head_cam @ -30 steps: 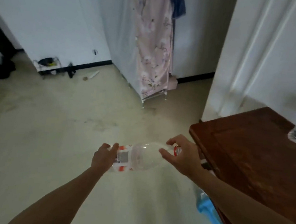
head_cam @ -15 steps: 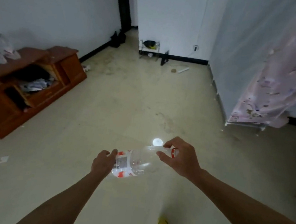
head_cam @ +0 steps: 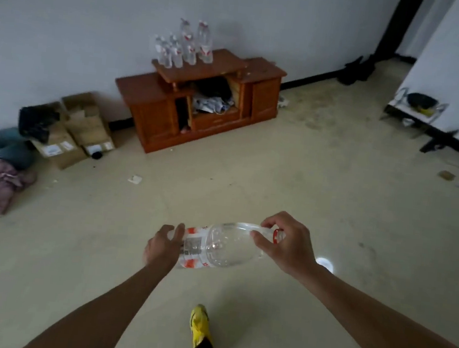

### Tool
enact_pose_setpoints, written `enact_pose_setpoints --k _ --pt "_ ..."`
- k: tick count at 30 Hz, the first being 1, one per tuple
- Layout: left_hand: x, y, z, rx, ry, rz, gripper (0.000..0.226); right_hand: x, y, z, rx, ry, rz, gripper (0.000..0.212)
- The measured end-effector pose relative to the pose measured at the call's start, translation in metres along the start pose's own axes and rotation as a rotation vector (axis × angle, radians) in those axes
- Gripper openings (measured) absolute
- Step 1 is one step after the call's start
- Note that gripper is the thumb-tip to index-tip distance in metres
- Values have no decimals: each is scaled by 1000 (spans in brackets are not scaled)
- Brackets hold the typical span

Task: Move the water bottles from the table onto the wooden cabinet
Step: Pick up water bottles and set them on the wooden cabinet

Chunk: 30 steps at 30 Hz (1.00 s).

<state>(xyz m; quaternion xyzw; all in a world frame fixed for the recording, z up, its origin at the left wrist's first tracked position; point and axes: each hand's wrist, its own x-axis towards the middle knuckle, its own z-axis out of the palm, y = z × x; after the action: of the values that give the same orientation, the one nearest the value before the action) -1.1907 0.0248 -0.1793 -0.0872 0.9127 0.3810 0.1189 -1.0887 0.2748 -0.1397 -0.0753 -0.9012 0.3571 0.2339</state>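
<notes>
Both hands clamp one clear water bottle [head_cam: 219, 246] sideways, left hand [head_cam: 162, 244] at base, right hand [head_cam: 286, 245] at neck; wooden cabinet [head_cam: 202, 100] far ahead already holds several bottles [head_cam: 185, 44], this one undelivered.

A clear water bottle [head_cam: 216, 247] lies sideways between both hands: the left hand [head_cam: 161, 247] cups its base, the right hand [head_cam: 286, 246] pinches its neck. Beyond it, against the wall, the wooden cabinet [head_cam: 202, 100] carries a cluster of upright bottles [head_cam: 186, 46] on its raised top.
</notes>
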Motion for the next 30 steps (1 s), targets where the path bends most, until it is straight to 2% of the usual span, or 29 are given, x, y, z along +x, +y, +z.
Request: enact_pose_setpoints --k 5,8,10,12,16,22,30 --pt "125 7 -23 11 85 -34 64 124 5 86 30 -64 -36 25" --pt "189 28 -45 21 126 -28 69 193 -3 116 11 -54 -68 26" --pt "240 49 -58 27 147 -11 61 243 -7 133 30 -58 -71 27" --pt "277 69 -65 67 133 2 54 279 -6 145 34 -45 -63 27" --pt "366 108 -61 50 82 5 55 369 15 175 36 -28 -67 26" --pt "521 174 -24 30 43 -37 56 529 77 224 31 -12 -88 26" --pt "683 275 -25 -61 53 -95 60 739 106 264 62 -93 -139 32"
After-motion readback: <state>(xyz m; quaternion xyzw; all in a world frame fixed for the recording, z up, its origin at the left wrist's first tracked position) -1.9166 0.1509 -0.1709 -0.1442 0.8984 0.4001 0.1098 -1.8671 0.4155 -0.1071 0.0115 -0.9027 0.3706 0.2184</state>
